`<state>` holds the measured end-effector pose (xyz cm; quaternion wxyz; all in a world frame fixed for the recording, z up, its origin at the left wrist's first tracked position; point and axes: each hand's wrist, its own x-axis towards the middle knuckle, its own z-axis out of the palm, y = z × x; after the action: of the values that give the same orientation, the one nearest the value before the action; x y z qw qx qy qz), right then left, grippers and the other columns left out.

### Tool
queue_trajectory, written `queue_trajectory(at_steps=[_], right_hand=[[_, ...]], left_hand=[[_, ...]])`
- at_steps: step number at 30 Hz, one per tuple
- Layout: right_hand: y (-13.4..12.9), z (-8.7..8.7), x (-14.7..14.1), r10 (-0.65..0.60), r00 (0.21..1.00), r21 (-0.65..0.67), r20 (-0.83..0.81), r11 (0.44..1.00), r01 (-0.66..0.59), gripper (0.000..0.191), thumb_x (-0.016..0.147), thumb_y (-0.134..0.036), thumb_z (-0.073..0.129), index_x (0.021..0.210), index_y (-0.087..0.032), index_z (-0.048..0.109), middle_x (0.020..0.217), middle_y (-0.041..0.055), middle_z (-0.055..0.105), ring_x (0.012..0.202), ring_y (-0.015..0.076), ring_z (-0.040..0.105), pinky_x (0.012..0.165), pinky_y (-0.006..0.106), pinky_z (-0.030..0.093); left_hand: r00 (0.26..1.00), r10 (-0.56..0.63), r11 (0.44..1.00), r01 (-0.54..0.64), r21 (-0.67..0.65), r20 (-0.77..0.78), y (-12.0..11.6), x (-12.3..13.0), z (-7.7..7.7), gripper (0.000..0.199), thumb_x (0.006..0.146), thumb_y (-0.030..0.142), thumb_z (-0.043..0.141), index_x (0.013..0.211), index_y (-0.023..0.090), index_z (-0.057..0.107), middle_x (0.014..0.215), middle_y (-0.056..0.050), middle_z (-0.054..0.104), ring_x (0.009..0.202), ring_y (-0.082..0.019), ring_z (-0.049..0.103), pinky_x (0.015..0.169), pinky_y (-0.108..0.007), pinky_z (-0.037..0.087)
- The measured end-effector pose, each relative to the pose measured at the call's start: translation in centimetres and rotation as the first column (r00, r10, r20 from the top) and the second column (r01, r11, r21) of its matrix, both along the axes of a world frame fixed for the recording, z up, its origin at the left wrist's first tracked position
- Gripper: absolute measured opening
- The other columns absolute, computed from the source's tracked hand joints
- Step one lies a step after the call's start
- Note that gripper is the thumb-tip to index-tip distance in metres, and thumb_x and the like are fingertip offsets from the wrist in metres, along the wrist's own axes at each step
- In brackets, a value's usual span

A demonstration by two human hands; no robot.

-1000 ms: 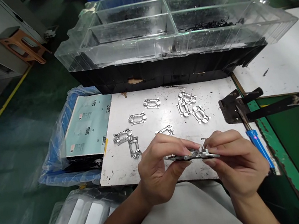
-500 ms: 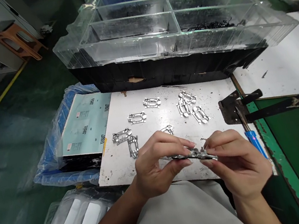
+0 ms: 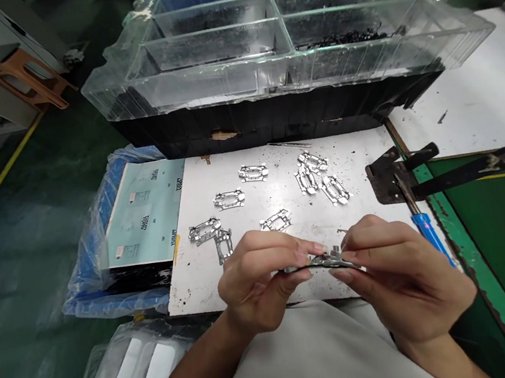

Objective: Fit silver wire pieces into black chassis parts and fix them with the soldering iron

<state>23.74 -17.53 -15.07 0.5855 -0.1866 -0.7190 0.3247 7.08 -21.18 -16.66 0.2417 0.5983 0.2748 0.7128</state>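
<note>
Between both hands, a small silvery metal frame part is held nearly edge-on above the near edge of the white worktop. My left hand pinches its left end between thumb and fingers. The right end is gripped by my right hand, thumb below and fingertips on top. Beyond the hands, several similar metal frames lie on the worktop: a single frame just past my left fingers, another frame to the left, and a cluster with this frame on the right.
A clear compartment tray with black bits stands on a black base at the back. Left is a blue-lined box holding a pale-blue printed sheet. On the right are a black metal bracket, a blue-handled screwdriver and tweezers.
The view has shifted slightly. My hands stay on the same metal frame, and my right hand has turned a little. The frame lying beyond my left hand is now more exposed.
</note>
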Motion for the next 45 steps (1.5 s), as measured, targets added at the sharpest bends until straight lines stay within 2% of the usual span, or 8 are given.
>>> queue_trajectory(at_steps=[6, 13, 18, 22, 28, 34, 40, 45], right_hand=[[0.3, -0.5, 0.9, 0.022, 1.0, -0.059, -0.016, 0.998, -0.023, 0.044, 0.076, 0.006, 0.075, 0.114, -0.015, 0.071, 0.09, 0.0066, 0.065, 0.075, 0.0201, 0.063, 0.057, 0.035, 0.053], [0.1, -0.7, 1.2, 0.016, 1.0, -0.139, 0.019, 0.99, -0.013, 0.033, 0.078, -0.002, 0.079, 0.103, -0.02, 0.069, 0.088, 0.0042, 0.063, 0.074, 0.0183, 0.061, 0.059, 0.033, 0.053], [0.0, -0.6, 1.2, 0.04, 0.999, -0.16, -0.017, 0.986, -0.042, 0.031, 0.076, 0.002, 0.077, 0.098, -0.018, 0.068, 0.086, 0.0033, 0.061, 0.069, 0.0163, 0.059, 0.055, 0.032, 0.049], [0.1, -0.2, 1.4, 0.057, 0.998, -0.142, -0.029, 0.988, -0.06, 0.029, 0.075, 0.003, 0.078, 0.094, -0.017, 0.068, 0.084, 0.0031, 0.061, 0.067, 0.0159, 0.058, 0.055, 0.033, 0.049], [0.5, -0.4, 2.0, 0.008, 0.999, -0.122, -0.044, 0.992, -0.013, 0.034, 0.074, 0.003, 0.08, 0.1, -0.017, 0.071, 0.087, 0.0045, 0.063, 0.072, 0.0176, 0.06, 0.057, 0.034, 0.052], [0.2, -1.0, 2.1, -0.028, 0.997, -0.12, -0.07, 0.993, 0.02, 0.037, 0.074, 0.002, 0.08, 0.104, -0.019, 0.072, 0.087, 0.0042, 0.064, 0.074, 0.0189, 0.061, 0.057, 0.035, 0.053], [-0.1, -1.1, 2.0, -0.043, 0.995, -0.084, -0.091, 0.996, 0.036, 0.039, 0.071, 0.006, 0.078, 0.103, -0.016, 0.072, 0.088, 0.004, 0.064, 0.072, 0.0185, 0.063, 0.055, 0.034, 0.054], [-0.2, -1.3, 1.9, -0.022, 0.994, -0.069, -0.103, 0.998, 0.015, 0.042, 0.07, 0.008, 0.077, 0.106, -0.014, 0.072, 0.092, 0.0051, 0.064, 0.074, 0.0187, 0.063, 0.055, 0.034, 0.053]], left_hand=[[0.997, -0.08, 0.995, 0.08, -0.064, 0.012, 0.0, 0.1, 0.9, 0.02, 0.092, 0.01, 0.067, 0.112, 0.013, 0.067, 0.096, -0.006, 0.066, 0.09, -0.026, 0.078, 0.074, -0.039, 0.069], [0.999, -0.038, 0.992, 0.039, -0.117, 0.017, 0.1, 0.4, 1.2, 0.015, 0.09, 0.012, 0.071, 0.105, 0.013, 0.069, 0.092, -0.006, 0.068, 0.084, -0.025, 0.078, 0.069, -0.035, 0.067], [1.0, -0.016, 0.992, 0.019, -0.125, 0.027, -0.3, 0.8, 0.5, 0.017, 0.091, 0.011, 0.069, 0.108, 0.015, 0.07, 0.095, -0.006, 0.069, 0.081, -0.022, 0.078, 0.068, -0.034, 0.066], [0.999, -0.019, 0.995, 0.023, -0.098, 0.045, -0.4, 1.1, 0.2, 0.019, 0.091, 0.009, 0.067, 0.109, 0.013, 0.07, 0.097, -0.007, 0.068, 0.082, -0.023, 0.077, 0.072, -0.038, 0.068], [0.996, -0.086, 0.99, 0.086, -0.109, 0.008, 0.0, 1.4, 1.3, 0.02, 0.091, 0.009, 0.066, 0.111, 0.013, 0.068, 0.097, -0.007, 0.067, 0.089, -0.026, 0.077, 0.073, -0.039, 0.067], [0.995, -0.097, 0.987, 0.098, -0.127, 0.014, -0.3, 1.7, 1.5, 0.021, 0.092, 0.008, 0.062, 0.111, 0.016, 0.067, 0.098, -0.007, 0.066, 0.091, -0.025, 0.076, 0.077, -0.04, 0.067], [0.989, -0.113, 0.972, 0.13, -0.195, 0.095, -0.7, 2.0, 1.6, 0.02, 0.093, 0.01, 0.062, 0.111, 0.018, 0.068, 0.099, -0.006, 0.065, 0.093, -0.025, 0.074, 0.08, -0.042, 0.065], [0.981, -0.104, 0.974, 0.134, -0.185, 0.162, -0.9, 2.4, 1.3, 0.021, 0.095, 0.01, 0.061, 0.111, 0.019, 0.07, 0.099, -0.005, 0.063, 0.092, -0.024, 0.074, 0.079, -0.042, 0.065]])
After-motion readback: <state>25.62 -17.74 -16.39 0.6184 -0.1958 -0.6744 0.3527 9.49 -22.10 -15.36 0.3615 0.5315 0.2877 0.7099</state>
